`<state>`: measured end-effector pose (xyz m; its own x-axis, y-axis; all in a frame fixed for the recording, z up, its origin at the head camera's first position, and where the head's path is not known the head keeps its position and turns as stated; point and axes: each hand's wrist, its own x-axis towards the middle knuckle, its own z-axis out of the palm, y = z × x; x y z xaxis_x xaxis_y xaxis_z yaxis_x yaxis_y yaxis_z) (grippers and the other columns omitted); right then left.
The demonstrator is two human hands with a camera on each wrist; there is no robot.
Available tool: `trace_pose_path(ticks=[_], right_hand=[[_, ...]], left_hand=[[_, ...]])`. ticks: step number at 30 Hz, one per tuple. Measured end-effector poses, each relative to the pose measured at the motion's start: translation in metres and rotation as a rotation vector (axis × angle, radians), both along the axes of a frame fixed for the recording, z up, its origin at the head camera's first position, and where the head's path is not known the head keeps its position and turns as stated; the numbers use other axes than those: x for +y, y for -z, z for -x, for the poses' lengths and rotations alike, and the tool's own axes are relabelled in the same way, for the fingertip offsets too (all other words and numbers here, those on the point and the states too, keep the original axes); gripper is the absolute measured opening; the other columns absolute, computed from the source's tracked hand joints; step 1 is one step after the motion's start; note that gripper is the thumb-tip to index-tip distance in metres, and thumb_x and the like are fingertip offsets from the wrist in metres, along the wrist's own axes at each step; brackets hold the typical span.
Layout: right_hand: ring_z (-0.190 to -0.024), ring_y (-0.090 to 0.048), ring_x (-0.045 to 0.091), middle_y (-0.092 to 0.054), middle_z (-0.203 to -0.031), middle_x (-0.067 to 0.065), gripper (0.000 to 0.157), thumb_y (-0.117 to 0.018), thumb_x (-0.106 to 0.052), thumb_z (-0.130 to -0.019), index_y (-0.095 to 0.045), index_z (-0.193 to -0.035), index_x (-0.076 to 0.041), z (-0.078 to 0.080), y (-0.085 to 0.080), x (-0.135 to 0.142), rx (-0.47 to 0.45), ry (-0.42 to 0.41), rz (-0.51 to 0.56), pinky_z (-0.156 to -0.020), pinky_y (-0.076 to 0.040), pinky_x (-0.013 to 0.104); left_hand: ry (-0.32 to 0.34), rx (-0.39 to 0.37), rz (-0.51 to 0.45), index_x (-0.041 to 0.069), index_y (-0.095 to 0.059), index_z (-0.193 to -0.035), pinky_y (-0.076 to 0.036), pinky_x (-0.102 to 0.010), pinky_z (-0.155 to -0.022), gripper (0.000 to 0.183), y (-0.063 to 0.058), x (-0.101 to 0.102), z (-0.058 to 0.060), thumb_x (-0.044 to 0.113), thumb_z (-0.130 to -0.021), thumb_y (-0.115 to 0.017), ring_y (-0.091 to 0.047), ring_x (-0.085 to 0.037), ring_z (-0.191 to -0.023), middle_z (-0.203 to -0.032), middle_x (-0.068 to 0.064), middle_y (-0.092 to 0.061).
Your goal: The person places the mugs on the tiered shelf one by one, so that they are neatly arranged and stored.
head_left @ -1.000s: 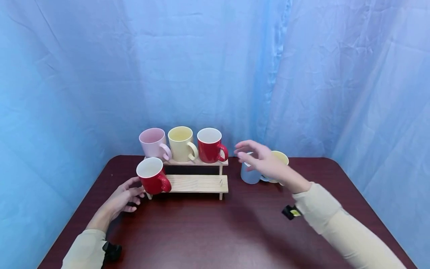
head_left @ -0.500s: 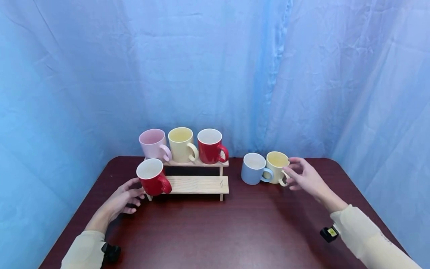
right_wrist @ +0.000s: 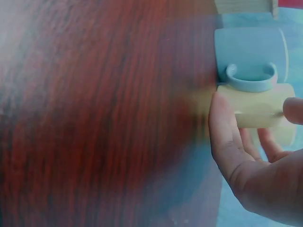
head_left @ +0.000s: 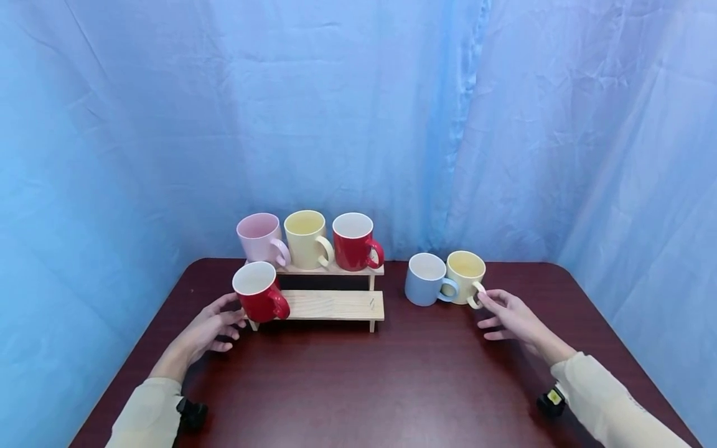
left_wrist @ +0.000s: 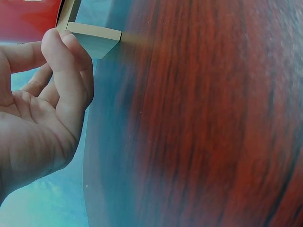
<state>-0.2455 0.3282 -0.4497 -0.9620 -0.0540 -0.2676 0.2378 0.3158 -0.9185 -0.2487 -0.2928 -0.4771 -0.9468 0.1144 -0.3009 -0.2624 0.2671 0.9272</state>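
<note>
A red mug stands at the left end of the wooden rack's lower board. My left hand is beside it, its fingertips holding the board's end, just below the mug. Past the rack's right side, a pale yellow mug and a light blue mug stand close together on the table. My right hand is at the yellow mug, with fingertips at its handle. In the right wrist view, that hand's fingers are spread around the yellow mug without closing on it.
The rack's upper board carries a pink mug, another pale yellow mug and another red mug, all with handles to the right. Blue curtains hang behind the dark wooden table.
My right hand has moved from over the blue mug to the right, past the yellow mug's rim, and down to its handle. The left hand and the mugs stay in place.
</note>
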Motion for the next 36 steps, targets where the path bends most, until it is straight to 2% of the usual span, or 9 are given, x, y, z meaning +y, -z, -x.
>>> trace_pose_path(ticks=[5,10,15,23,29,36], right_hand=[[-0.099,-0.070,0.029,-0.053,-0.132,0.027,0.059,-0.054,-0.042,-0.105,-0.040,-0.139,0.004,0.009,0.005,-0.002,0.042,-0.031,0.016,-0.078,-0.060,0.045],[-0.097,-0.067,0.026,-0.060,-0.115,0.018,0.059,-0.048,-0.047,-0.106,-0.044,-0.135,0.004,0.015,0.003,-0.009,0.067,-0.045,0.045,-0.079,-0.060,0.042],[-0.092,-0.067,0.024,-0.060,-0.102,0.008,0.054,-0.047,-0.043,-0.108,-0.045,-0.131,0.005,0.018,0.001,-0.011,0.079,-0.043,0.044,-0.079,-0.059,0.039],[-0.093,-0.066,0.029,-0.058,-0.099,0.010,0.056,-0.044,-0.045,-0.108,-0.048,-0.129,0.007,0.016,0.004,-0.013,0.108,-0.060,-0.029,-0.080,-0.059,0.038],[-0.096,-0.065,0.031,-0.058,-0.100,0.012,0.056,-0.044,-0.046,-0.108,-0.048,-0.129,0.006,0.017,0.009,-0.014,0.093,-0.064,-0.039,-0.081,-0.058,0.039],[-0.094,-0.066,0.028,-0.059,-0.099,0.009,0.055,-0.045,-0.045,-0.108,-0.049,-0.127,0.006,0.018,0.004,-0.011,0.105,-0.078,-0.015,-0.081,-0.059,0.040]], left_hand=[[-0.012,0.004,0.014,0.015,-0.027,-0.156,-0.057,-0.036,-0.061,0.064,0.000,-0.001,0.000,0.025,-0.101,-0.059,-0.060,-0.024,-0.079,-0.110,-0.016,-0.060],[-0.023,0.001,0.004,0.016,-0.029,-0.155,-0.057,-0.036,-0.060,0.063,0.000,0.000,-0.001,0.023,-0.101,-0.059,-0.060,-0.024,-0.078,-0.110,-0.016,-0.061],[-0.022,-0.001,-0.008,0.016,-0.030,-0.155,-0.056,-0.035,-0.059,0.063,0.001,0.001,-0.001,0.025,-0.101,-0.060,-0.060,-0.023,-0.077,-0.107,-0.015,-0.061],[-0.023,-0.002,-0.004,0.016,-0.030,-0.156,-0.056,-0.035,-0.059,0.065,-0.001,0.000,0.001,0.025,-0.100,-0.061,-0.059,-0.023,-0.077,-0.107,-0.015,-0.061],[-0.032,-0.019,0.011,0.015,-0.030,-0.156,-0.056,-0.035,-0.058,0.064,-0.003,-0.002,-0.001,0.025,-0.100,-0.061,-0.059,-0.023,-0.076,-0.106,-0.015,-0.061],[-0.023,-0.008,-0.004,0.016,-0.030,-0.156,-0.056,-0.035,-0.059,0.063,-0.001,0.000,0.000,0.024,-0.101,-0.059,-0.059,-0.023,-0.077,-0.105,-0.014,-0.061]])
